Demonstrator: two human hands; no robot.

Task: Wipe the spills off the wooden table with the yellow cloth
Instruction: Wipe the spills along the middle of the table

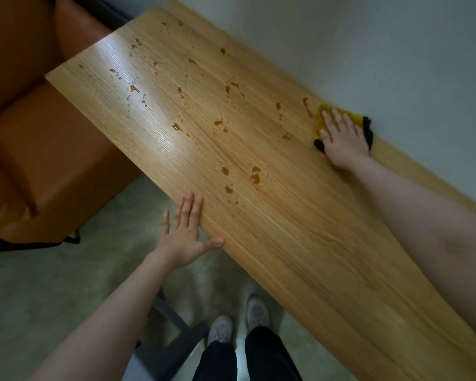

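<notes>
Against the pale wall, a long light-oak wooden table bears amber spills left of the folded yellow cloth, pressed flat under the right hand; left hand, fingers straight, is rested at the near edge.

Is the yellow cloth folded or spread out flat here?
Folded or bunched. The yellow cloth is a compact pad under the flat right hand, dark edging doubled along its right side, beside the wall on the wooden table.

cloth on table's far edge, spills left
</notes>
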